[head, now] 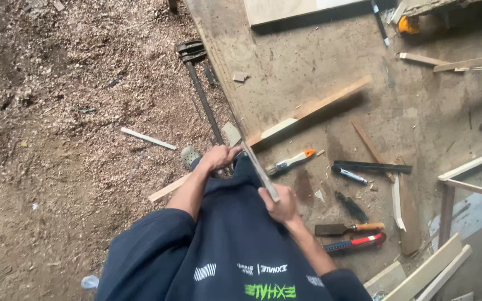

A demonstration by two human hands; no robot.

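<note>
We've got both fists closed on a flat grey metal strip (259, 167): left hand (218, 157) at top, right hand (279, 204) low; dusty plywood bench (330, 83), sawdust floor (57, 111).

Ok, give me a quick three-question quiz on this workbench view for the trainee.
1. True or false: both hands grip the same thin wooden strip.
2. Which tool lies nearest the right hand?
A. the long bar clamp
B. the chisel with a wooden handle
C. the orange-tipped brush
3. Fill in: the ground left of the bench is covered in wood ____.

Key:
1. True: the left hand holds its far end, the right hand its near end.
2. C.
3. Shavings.
</note>
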